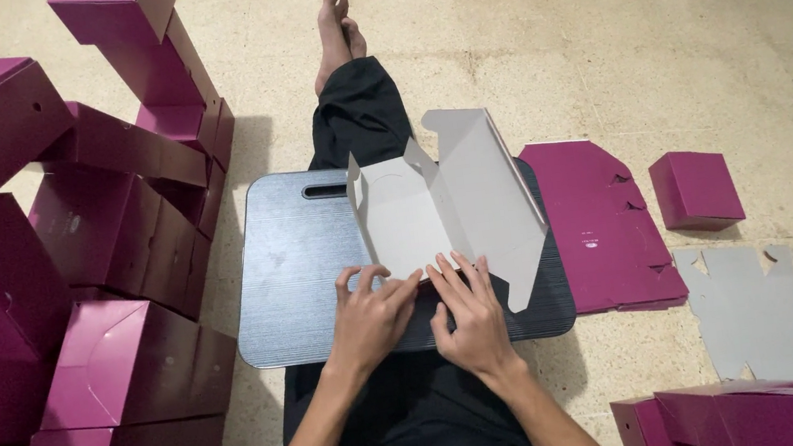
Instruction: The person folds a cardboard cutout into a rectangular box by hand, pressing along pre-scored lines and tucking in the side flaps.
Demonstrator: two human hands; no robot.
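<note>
The left hand and right hand lie side by side, fingers spread flat, pressing down the near edge of a grey unfolded carton; neither grips it. The carton rests on a dark lap board across the person's legs, probably for a firm creasing surface. Its far flaps stand up. Flat purple blanks lie just right; folded purple boxes crowd the left, open floor beyond.
</note>
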